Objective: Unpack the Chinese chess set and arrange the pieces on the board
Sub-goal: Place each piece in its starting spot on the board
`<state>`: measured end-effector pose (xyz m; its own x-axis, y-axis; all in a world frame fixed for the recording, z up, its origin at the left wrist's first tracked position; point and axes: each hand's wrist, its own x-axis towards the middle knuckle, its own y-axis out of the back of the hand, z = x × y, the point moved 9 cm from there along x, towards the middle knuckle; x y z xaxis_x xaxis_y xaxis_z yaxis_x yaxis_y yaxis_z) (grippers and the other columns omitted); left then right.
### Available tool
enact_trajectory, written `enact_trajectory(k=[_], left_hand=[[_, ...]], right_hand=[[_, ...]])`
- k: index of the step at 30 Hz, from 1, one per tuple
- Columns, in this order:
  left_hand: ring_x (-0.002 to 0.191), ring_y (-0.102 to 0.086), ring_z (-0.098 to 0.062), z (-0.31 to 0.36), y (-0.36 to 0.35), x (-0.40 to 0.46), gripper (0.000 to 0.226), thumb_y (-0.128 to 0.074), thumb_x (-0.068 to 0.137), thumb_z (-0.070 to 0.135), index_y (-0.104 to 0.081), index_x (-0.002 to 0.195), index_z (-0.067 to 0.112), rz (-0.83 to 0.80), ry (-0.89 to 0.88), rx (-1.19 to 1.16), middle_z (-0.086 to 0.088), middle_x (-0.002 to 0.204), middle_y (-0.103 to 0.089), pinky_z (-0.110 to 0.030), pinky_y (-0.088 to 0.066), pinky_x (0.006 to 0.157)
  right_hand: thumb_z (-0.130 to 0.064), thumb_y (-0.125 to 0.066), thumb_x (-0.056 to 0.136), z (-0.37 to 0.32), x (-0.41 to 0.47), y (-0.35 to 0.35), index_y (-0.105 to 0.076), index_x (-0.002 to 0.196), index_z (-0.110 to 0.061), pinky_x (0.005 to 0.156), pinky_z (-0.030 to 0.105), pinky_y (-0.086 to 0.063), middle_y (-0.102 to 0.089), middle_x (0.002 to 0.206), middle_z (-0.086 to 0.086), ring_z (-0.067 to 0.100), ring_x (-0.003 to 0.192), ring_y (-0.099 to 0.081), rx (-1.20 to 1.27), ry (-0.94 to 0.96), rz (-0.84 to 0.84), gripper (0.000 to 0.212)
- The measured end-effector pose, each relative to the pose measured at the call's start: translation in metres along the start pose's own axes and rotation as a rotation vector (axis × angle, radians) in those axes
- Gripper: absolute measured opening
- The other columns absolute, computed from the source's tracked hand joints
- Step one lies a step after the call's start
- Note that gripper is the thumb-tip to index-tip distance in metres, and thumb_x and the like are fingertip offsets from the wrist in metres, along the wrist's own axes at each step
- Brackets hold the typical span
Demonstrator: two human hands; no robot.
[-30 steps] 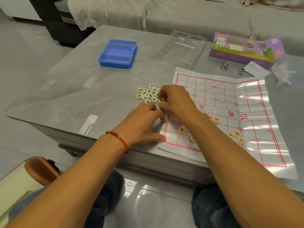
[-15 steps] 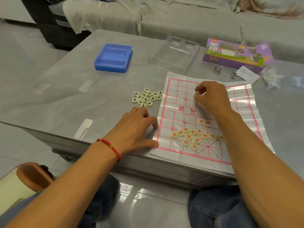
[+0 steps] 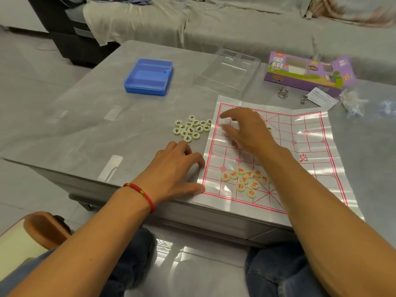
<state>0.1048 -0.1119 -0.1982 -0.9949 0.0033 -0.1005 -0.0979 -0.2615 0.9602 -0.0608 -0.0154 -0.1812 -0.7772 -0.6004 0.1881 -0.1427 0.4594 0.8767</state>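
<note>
A grey table (image 3: 75, 116) fills mid-frame. On its right half lies the paper board (image 3: 304, 146), creased, printed with a red grid. The right hand (image 3: 246, 129) hovers over the board's upper left, forearm reaching in from lower right, fingers spread and loosely bent, grasping nothing visible. The left hand (image 3: 175, 168) rests palm-down at the board's left edge, fingers relaxed, thumb on the paper's corner. Black-marked pieces (image 3: 191, 128) cluster left of the board; red-marked pieces (image 3: 244, 180) cluster on its lower part.
</note>
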Motion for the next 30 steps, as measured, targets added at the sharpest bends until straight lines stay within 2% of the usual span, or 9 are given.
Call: enact_trajectory(k=[2,4,8,17,25,30], left_hand=[[0.117,-0.039,-0.017,0.000,0.000,0.000,0.059,-0.067,0.079,0.063,-0.051,0.131,0.038,0.002,-0.002,0.007,0.002,0.128,-0.044,-0.033,-0.043,0.095],[0.117,-0.039,-0.018,0.001,0.000,0.000,0.060,-0.066,0.080,0.063,-0.051,0.132,0.037,-0.003,-0.001,0.013,0.001,0.129,-0.044,-0.032,-0.042,0.095],[0.119,-0.039,-0.018,0.001,0.000,0.001,0.061,-0.066,0.080,0.063,-0.050,0.133,0.037,-0.004,-0.002,0.017,0.001,0.131,-0.044,-0.033,-0.042,0.097],[0.119,-0.038,-0.018,0.001,-0.001,0.002,0.060,-0.066,0.081,0.062,-0.049,0.133,0.037,-0.001,-0.004,0.009,0.001,0.130,-0.043,-0.033,-0.042,0.098],[0.119,-0.038,-0.018,0.001,0.000,0.002,0.060,-0.066,0.081,0.062,-0.049,0.133,0.036,0.000,-0.006,0.008,0.001,0.129,-0.043,-0.034,-0.042,0.098],[0.118,-0.038,-0.018,0.001,-0.001,0.002,0.060,-0.066,0.081,0.062,-0.050,0.132,0.036,0.006,-0.009,0.003,0.001,0.126,-0.043,-0.034,-0.042,0.097]], right_hand=[[-0.034,-0.058,0.098,-0.027,0.004,-0.020,-0.055,0.137,-0.027,0.110,0.042,-0.034,-0.052,0.144,-0.004,0.020,0.133,-0.044,-0.064,0.113,-0.067,0.040],[-0.038,-0.057,0.097,-0.033,0.009,-0.033,-0.049,0.142,-0.025,0.109,0.046,-0.033,-0.049,0.147,-0.002,0.023,0.135,-0.041,-0.130,0.106,-0.098,0.047],[-0.036,-0.063,0.094,-0.032,0.019,-0.036,-0.065,0.126,-0.022,0.096,0.045,-0.037,-0.066,0.124,0.003,0.026,0.120,-0.051,-0.238,0.092,-0.034,0.035],[-0.034,-0.068,0.092,-0.035,0.029,-0.032,-0.073,0.112,-0.025,0.094,0.043,-0.042,-0.073,0.106,-0.002,0.021,0.103,-0.059,-0.136,0.104,0.050,0.022],[-0.032,-0.063,0.095,-0.049,0.031,-0.042,-0.069,0.118,-0.030,0.093,0.044,-0.044,-0.067,0.112,0.002,0.023,0.104,-0.058,-0.218,0.197,-0.047,0.023],[-0.034,-0.068,0.090,-0.046,0.034,-0.046,-0.067,0.109,-0.024,0.087,0.043,-0.051,-0.063,0.103,0.000,0.020,0.094,-0.059,-0.155,0.131,-0.101,0.022]])
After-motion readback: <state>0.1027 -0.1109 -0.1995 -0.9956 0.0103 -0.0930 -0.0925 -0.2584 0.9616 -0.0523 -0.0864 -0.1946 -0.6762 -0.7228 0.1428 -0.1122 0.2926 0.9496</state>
